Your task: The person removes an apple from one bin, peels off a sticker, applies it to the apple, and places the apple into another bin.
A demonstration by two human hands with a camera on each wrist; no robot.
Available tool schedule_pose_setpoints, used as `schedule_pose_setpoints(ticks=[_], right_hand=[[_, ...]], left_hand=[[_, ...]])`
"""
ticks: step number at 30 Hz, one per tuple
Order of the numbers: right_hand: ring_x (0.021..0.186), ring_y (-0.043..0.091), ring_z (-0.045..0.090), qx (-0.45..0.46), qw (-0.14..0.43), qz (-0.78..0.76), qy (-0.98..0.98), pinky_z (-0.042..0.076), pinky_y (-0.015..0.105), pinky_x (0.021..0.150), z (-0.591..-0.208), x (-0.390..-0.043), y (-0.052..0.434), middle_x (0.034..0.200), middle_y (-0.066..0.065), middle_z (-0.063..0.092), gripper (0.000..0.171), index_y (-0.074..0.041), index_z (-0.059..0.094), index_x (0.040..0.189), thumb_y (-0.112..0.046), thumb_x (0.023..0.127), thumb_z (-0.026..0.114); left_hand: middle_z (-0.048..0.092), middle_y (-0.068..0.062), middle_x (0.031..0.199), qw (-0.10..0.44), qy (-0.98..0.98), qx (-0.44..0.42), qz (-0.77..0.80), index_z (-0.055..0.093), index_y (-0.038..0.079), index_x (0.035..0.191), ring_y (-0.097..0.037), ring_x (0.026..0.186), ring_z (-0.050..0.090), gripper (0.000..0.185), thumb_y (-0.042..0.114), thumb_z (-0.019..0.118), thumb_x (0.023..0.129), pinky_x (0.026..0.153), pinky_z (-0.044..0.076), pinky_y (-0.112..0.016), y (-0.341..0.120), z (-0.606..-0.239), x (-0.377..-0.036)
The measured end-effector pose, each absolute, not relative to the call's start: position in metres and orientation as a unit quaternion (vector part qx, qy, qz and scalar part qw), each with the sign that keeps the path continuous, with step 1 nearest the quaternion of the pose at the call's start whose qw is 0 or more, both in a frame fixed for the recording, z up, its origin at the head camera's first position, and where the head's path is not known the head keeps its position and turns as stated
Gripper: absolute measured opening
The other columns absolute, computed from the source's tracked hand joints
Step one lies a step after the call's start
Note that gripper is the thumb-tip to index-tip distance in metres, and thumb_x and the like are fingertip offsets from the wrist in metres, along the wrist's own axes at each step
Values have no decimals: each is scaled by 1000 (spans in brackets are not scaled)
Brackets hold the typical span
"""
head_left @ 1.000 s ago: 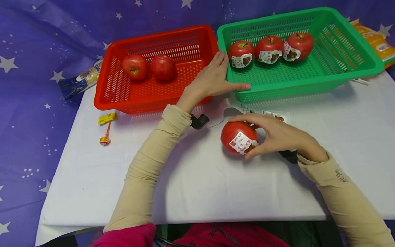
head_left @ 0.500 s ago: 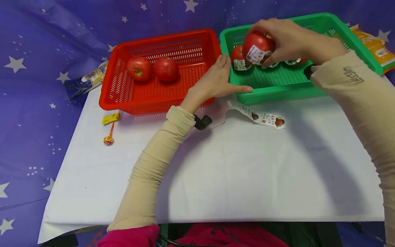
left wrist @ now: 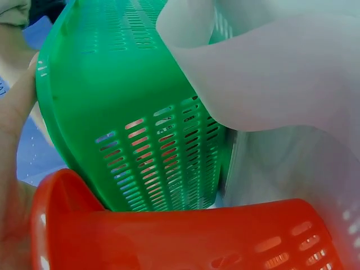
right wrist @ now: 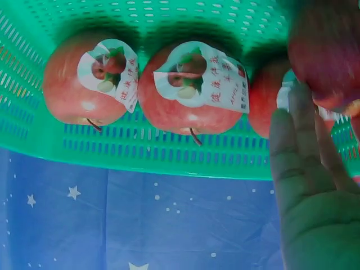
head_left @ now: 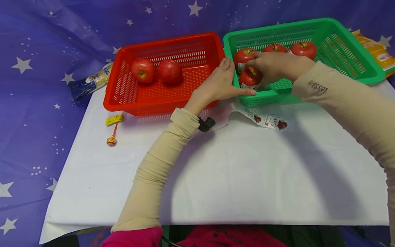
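Note:
My right hand [head_left: 274, 67] reaches into the green basket [head_left: 274, 93] and grips a red apple [head_left: 249, 76] at its front left corner. A white label shows low on that apple. In the right wrist view the held apple [right wrist: 329, 50] is dark and cut off by the frame edge. Behind it sit a labelled apple [head_left: 242, 55], a middle apple [head_left: 274, 48] and a right-hand apple [head_left: 303, 50]. My left hand [head_left: 217, 84] rests on the green basket's left corner, fingers straight along the side rim, thumb spread along the front rim.
Left of it stands a red basket [head_left: 148, 109] with two apples [head_left: 170, 71]. A label strip [head_left: 271, 121] curls before the green basket. A lollipop [head_left: 111, 140], a yellow packet [head_left: 114, 119], a blue-gold packet [head_left: 91, 82] and an orange bag [head_left: 374, 51] lie around the sides.
My right hand lifted the labelled apple off the white tablecloth, carried it over the green basket and lowered it into the front left corner. My left hand stayed on the rim.

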State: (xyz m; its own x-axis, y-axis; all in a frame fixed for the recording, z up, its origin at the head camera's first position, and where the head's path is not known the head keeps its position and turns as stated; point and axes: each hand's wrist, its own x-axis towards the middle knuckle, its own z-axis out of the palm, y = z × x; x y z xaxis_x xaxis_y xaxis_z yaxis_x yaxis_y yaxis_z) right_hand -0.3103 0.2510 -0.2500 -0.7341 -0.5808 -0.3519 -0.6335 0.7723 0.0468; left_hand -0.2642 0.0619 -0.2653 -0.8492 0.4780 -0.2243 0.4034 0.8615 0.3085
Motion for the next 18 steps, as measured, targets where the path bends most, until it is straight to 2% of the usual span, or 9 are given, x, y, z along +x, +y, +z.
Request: schedule_pose_setpoints(ticks=[6,10,13,14,18], right_hand=[[105,44,58,-337,166,60,925,46,61,91,-245,-316,241,117,29,61,79,2,46,134,-29,72,84],[102,39,61,-311,189,72,929,49,57,87,-241,-317,234,113,25,64,81,2,46,134,-31,71,85],[109,42,56,-288,202,63,934,48,57,90,-231,-318,229,123,28,57,84,2,41,139,-37,75,81],[113,44,53,-283,192,50,938,46,58,93,-225,-319,228,128,30,54,85,1,39,141,-38,77,79],[130,49,37,-259,109,-56,958,34,62,104,-201,-320,219,149,29,30,85,-7,23,152,-40,87,67]], left_hand=[[-18,-7,159,155,952,229,131,-10,3,151,-15,147,-17,121,82,45,77,120,4,-27,55,-265,-258],[-10,-7,161,150,946,256,127,4,5,154,-15,149,-10,106,72,47,84,120,7,-27,44,-264,-250],[-4,-8,162,137,939,295,114,10,5,154,-18,150,-5,95,60,53,90,121,9,-31,28,-266,-237],[-3,-8,163,137,936,306,107,7,5,154,-20,150,-4,94,57,54,90,121,9,-34,22,-265,-231],[7,-4,163,172,922,325,118,15,10,154,-17,151,4,86,54,55,91,121,12,-38,-18,-254,-207]])
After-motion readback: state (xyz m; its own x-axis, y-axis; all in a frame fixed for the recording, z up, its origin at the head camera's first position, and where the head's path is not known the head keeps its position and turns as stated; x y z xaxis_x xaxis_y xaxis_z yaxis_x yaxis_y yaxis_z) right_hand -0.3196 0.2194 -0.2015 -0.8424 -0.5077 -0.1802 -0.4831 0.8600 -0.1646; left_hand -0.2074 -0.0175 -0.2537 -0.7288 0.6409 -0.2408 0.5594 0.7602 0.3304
